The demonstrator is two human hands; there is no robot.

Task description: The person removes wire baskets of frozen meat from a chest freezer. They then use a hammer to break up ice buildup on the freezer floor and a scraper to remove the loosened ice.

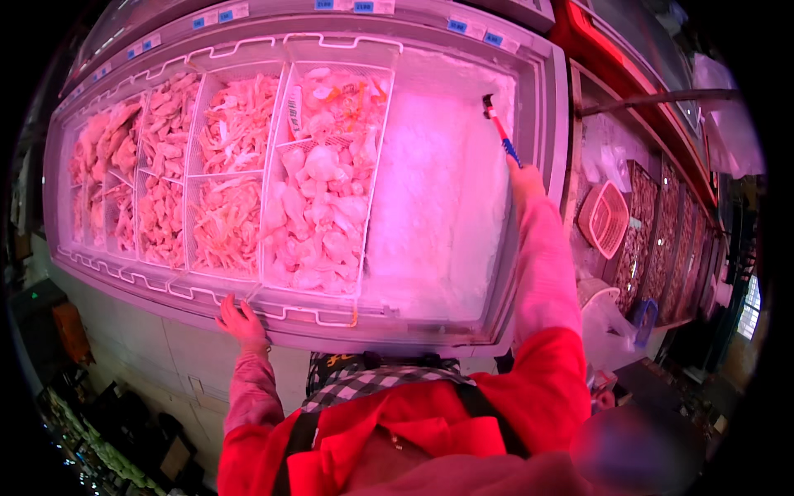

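My right hand (526,181) grips the blue end of a small hammer (500,129) with a dark head and a red shaft. The arm reaches over the right end of a chest freezer (428,342). The hammer's head lies over the thick white frost (434,167) near the far right corner; whether it touches cannot be told. Fingers spread, my left hand (240,322) rests on the freezer's front rim, beside the hooked edge of a white wire basket (310,313). Raw chicken legs (322,211) fill the basket nearest the frosted section.
Further left, wire baskets hold chicken feet (229,217) and other raw poultry pieces (164,217). Price tags (363,7) line the far rim. On the right are a pink plastic basket (604,220), trays of small dark food pieces (636,229) and a bar (657,101) at the side.
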